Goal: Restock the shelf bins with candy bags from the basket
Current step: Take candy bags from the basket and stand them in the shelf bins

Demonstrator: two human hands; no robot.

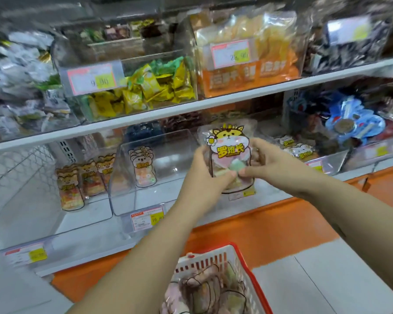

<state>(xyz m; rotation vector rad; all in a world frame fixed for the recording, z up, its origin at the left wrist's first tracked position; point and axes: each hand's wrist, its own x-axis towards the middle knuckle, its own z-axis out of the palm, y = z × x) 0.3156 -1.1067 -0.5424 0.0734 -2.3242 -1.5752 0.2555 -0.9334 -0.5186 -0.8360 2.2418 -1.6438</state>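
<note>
I hold a clear candy bag [228, 147] with a yellow cartoon cat label upright in front of the lower shelf. My left hand [208, 172] grips its left edge and my right hand [264, 160] pinches its right side. Just left of the bag stands a clear shelf bin [168, 200] holding one similar bag [143, 167] at its back. Further left, a row of orange-labelled candy bags [82, 180] stands in another bin. The red and white basket [213, 260] sits at the bottom centre with several candy bags [204, 288] inside.
The upper shelf [213, 103] carries bins of yellow-green sweets [145, 89] and orange packs [247, 71]. More bins with cat-label bags [302, 151] and blue packs [354, 123] fill the lower right. Price tags [146, 217] hang on the bin fronts. An orange base runs below.
</note>
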